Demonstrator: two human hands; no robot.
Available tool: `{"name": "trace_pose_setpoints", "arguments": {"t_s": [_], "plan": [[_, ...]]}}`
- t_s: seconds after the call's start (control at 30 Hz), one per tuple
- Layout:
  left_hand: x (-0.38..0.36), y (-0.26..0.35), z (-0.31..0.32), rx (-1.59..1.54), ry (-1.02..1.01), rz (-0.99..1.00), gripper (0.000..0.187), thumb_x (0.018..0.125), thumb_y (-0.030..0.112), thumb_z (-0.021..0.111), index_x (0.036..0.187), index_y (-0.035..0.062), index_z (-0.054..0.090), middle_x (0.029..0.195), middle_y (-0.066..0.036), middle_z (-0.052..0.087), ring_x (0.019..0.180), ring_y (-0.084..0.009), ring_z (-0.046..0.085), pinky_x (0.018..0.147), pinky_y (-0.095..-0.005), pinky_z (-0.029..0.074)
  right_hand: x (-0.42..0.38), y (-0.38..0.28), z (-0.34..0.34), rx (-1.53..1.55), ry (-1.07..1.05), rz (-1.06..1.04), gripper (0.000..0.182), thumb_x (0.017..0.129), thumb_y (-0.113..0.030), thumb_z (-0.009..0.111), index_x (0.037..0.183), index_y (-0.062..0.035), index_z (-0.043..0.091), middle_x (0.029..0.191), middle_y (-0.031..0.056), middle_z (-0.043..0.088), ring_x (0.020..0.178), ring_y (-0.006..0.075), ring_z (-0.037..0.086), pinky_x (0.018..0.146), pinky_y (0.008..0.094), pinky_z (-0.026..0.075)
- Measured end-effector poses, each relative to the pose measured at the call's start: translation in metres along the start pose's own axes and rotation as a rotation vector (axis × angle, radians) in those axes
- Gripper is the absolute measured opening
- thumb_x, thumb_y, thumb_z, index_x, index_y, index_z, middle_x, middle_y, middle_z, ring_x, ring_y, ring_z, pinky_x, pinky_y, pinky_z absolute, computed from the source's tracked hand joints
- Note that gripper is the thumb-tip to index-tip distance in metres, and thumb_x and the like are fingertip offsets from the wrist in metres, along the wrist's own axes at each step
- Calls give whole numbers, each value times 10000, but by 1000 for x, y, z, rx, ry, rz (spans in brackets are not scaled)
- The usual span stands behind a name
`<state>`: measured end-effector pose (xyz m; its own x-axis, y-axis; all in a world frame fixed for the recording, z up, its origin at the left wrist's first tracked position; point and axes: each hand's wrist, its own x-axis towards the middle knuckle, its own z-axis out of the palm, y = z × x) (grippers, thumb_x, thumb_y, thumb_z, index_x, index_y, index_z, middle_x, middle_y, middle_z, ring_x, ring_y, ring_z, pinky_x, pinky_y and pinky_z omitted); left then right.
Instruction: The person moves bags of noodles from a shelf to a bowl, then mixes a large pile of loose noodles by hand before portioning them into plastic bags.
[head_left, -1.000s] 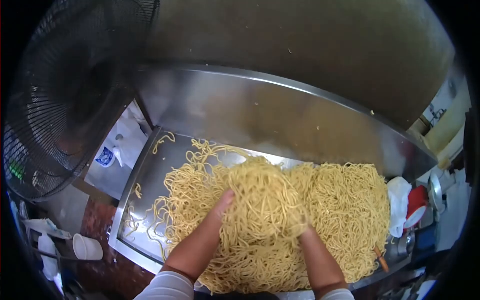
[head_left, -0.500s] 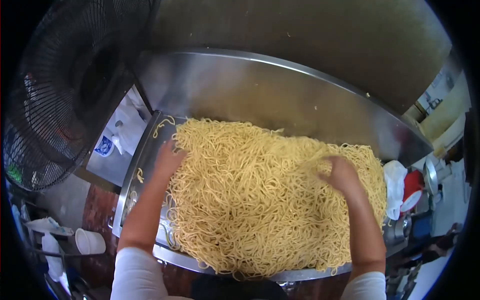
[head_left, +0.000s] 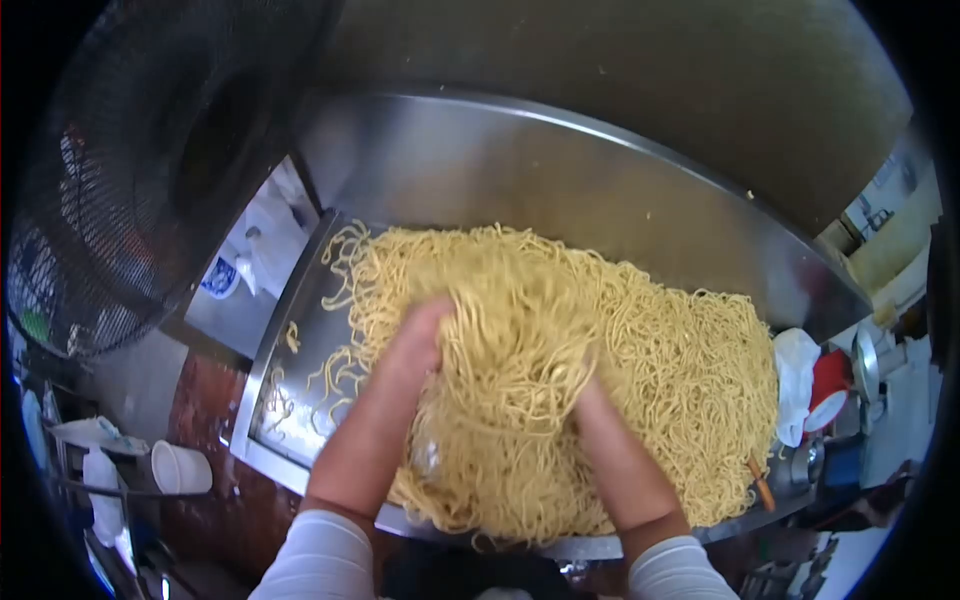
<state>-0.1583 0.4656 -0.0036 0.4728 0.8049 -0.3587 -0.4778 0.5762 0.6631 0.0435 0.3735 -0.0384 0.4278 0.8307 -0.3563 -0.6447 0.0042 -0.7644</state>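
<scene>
Over the middle of the steel tray, gripping a clump of yellow noodles between left hand and right hand, with fingers sunk into its 2 sides, mostly hidden; beside a noodle bed spread rightward along the tray's long axis, nearer the right hand.

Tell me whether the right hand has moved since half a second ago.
Yes: the right hand has moved left, closer to the steel tray's left rim.

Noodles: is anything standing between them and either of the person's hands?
Nothing visible. The left hand and right hand already touch the noodles, fingers largely hidden by blurred strands. The brown handle lies at the pile's right edge, clear of both.
</scene>
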Motion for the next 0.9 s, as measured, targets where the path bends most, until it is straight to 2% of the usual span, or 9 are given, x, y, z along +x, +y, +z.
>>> {"name": "trace_pose_setpoints", "arguments": {"t_s": [0.1,0.2,0.33,0.43,0.5,0.7,0.77,0.87,0.9], "plan": [[1,77,5,-146,-278,124,394,845,215,562,1146,-34,617,1051,-211,670,953,-324,679,847,-483,568,-29,-99,47,-72,-195,-127,266,969,-222,531,975,32,608,880,132,619,862,251,627,839,358,532],[-17,112,-14,-121,-296,78,356,853,233,569,1091,-23,636,1004,-189,685,876,-315,696,838,-484,575,-63,-159,62,-182,-290,-243,251,972,-211,525,966,27,605,869,116,625,860,251,632,848,356,534],[-19,86,-100,354,13,-122,384,837,228,633,1127,-26,624,1041,-179,683,907,-308,690,857,-451,566,-40,-131,18,-713,100,32,226,956,-226,536,979,-20,625,876,78,653,846,234,654,837,364,552],[-42,46,-148,1148,88,0,613,802,271,708,1298,-37,520,1253,-231,595,1164,-316,593,996,-439,471,-62,-114,-1,-1300,-225,123,266,895,-264,591,1047,-53,649,919,100,683,818,231,665,798,379,553],[-58,20,-185,1299,190,123,698,784,300,725,1351,-20,474,1318,-249,540,1243,-332,520,1048,-443,411,-50,-113,6,-2316,-886,193,352,838,-285,627,1118,-73,651,1009,145,686,858,250,665,820,390,540],[-115,26,-162,1732,390,309,807,752,351,739,1425,38,422,1411,-284,443,1368,-414,354,1144,-453,273,8,-52,1,-1938,-407,-422,453,786,-295,693,1156,-34,666,1101,201,675,982,303,658,876,393,521],[-114,38,-136,1785,359,358,804,750,359,739,1419,38,429,1411,-284,444,1369,-431,342,1147,-458,263,-1,16,-3,-1522,-365,101,483,743,-334,715,1097,-7,683,1074,220,680,958,304,666,845,371,519],[-95,53,-97,1801,146,547,740,755,364,738,1383,65,487,1394,-259,474,1331,-402,409,1112,-438,326,-31,44,18,-1659,-735,87,458,740,-316,701,1081,-11,676,998,203,691,920,306,673,807,353,523],[-85,56,-85,1793,-128,499,687,754,372,741,1336,74,531,1350,-238,514,1272,-385,470,1065,-426,376,-37,50,12,-1626,-809,65,441,746,-312,689,1069,-12,674,959,194,696,898,301,678,793,356,524]]}}
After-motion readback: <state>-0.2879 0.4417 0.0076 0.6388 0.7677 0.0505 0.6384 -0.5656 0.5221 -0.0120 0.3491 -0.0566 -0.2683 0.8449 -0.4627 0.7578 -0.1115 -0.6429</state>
